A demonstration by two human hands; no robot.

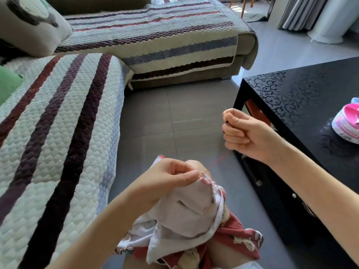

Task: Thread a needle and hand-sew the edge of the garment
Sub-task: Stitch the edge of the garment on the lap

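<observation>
Over the lap, the left hand (171, 177) pinches the edge of the garment (186, 210); the right hand (244, 133), beside the table (310, 94), grips the needle (225, 109), thread (217, 162) taut between the 2. Risk: overpulling could pucker the edge or snap the thread.

Daylit grey tiled floor (174, 113), bounded on the left by an L-shaped sofa (194, 77) under striped quilted covers (64, 123), on the right by a glossy black coffee table (303, 88) with scrollwork, pale curtains (297, 12) beyond.
</observation>
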